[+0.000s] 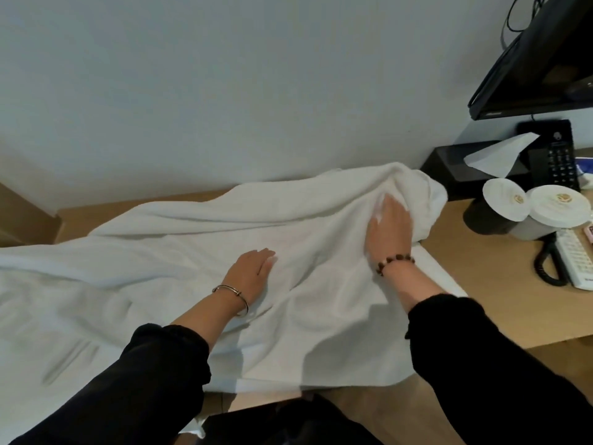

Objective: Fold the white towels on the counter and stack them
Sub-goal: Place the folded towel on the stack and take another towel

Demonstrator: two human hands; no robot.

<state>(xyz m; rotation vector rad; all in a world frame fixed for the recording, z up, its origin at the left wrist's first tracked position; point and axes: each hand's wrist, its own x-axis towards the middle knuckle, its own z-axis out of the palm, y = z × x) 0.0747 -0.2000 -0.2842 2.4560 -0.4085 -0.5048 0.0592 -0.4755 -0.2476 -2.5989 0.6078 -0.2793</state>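
A large white towel [179,252] lies spread and rumpled across the wooden counter [500,284], hanging over its front edge. My left hand [248,273] rests flat on the towel's middle, fingers together, palm down. My right hand [390,231] presses flat on the towel farther right, just below a bunched-up fold [414,184] at the far right end. Neither hand grips the cloth. A second white layer [433,268] peeks out under the towel's right edge.
At the back right stand a black tissue box [449,165] with a tissue sticking out, a black phone [560,159], two covered cups [503,203], a white remote [574,261] and a dark screen [539,65]. A pale wall rises behind the counter.
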